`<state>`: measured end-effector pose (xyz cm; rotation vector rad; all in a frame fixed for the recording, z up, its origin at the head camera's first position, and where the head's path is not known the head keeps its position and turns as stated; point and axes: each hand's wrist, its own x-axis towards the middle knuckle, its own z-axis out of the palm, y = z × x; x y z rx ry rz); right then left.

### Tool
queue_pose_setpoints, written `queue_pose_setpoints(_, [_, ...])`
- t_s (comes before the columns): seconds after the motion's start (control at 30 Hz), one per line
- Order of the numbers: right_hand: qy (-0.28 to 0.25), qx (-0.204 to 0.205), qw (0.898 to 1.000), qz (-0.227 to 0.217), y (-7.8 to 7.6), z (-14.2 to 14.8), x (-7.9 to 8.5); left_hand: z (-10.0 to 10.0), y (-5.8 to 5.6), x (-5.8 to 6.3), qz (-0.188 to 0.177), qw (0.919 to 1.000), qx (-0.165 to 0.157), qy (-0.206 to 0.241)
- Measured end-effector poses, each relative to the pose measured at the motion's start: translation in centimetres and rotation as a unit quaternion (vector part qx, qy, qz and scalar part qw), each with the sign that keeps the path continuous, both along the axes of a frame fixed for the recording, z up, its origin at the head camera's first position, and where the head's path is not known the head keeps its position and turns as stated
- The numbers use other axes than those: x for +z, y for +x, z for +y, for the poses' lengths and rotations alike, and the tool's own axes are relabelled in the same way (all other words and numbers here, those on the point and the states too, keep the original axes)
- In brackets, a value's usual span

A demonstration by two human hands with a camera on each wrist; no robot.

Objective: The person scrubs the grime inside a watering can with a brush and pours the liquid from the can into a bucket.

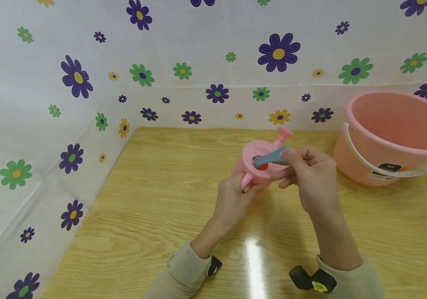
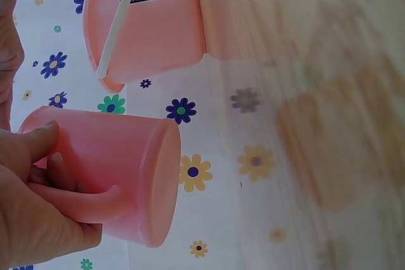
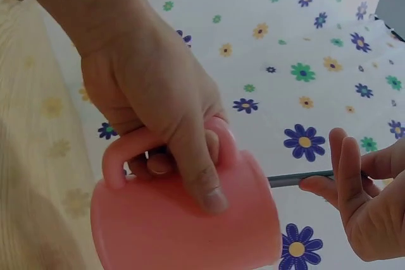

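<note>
In the head view, a pink watering can point(image 1: 238, 164) is held tilted above the table, its sprinkler spout point(image 1: 284, 133) pointing away. My left hand point(image 1: 232, 199) grips its loop handle point(image 1: 247, 181); the left wrist view shows fingers curled round that handle point(image 2: 82, 203). My right hand point(image 1: 315, 178) pinches a flat blue tool point(image 1: 274, 155) between thumb and fingers. Its pale, toothed tip reaches into the can's round top opening, where something red point(image 1: 262, 167) shows. From the right wrist view, the tool looks like a thin dark bar point(image 3: 297, 179) entering the can.
A large pink bucket point(image 1: 370, 166) with a white handle point(image 1: 362, 155) stands at the right on the wood-grain table point(image 1: 142, 199). A white flower-printed sheet point(image 1: 198, 50) hangs behind and along the left side.
</note>
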<state>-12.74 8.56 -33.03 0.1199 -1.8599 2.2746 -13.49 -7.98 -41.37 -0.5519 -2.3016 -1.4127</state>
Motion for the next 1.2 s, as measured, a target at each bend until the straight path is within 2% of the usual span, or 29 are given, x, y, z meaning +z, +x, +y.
queue_pose_setpoints(0.23, [0.029,0.022,0.999,-0.036,-0.4,-1.3,-1.1,0.0,0.1,-0.2,0.003,0.9999,0.005,-0.011])
queue_pose_setpoints(0.33, [0.031,0.026,0.999,-0.034,-0.3,-1.2,-0.9,0.0,0.1,-0.2,0.006,0.9998,0.006,-0.017])
queue_pose_setpoints(0.57, [-0.002,0.004,1.000,-0.006,0.2,-0.6,-0.2,0.1,0.1,-0.1,0.011,0.9998,0.002,-0.015])
queue_pose_setpoints(0.8, [0.033,0.040,0.998,-0.046,-0.4,-1.4,-0.9,0.2,0.2,-0.2,0.025,0.9994,0.008,-0.024])
queue_pose_setpoints(0.93, [0.007,0.029,0.999,-0.024,-0.2,-0.6,-0.7,0.3,0.2,-0.1,0.036,0.9987,0.008,-0.033])
queue_pose_setpoints(1.07, [-0.024,0.009,1.000,0.006,0.2,0.1,-0.1,0.5,0.2,0.1,0.023,0.9995,-0.005,-0.023])
queue_pose_setpoints(1.2, [-0.007,0.016,1.000,-0.014,0.1,-0.5,-0.2,0.5,0.2,0.1,0.019,0.9997,-0.005,-0.017])
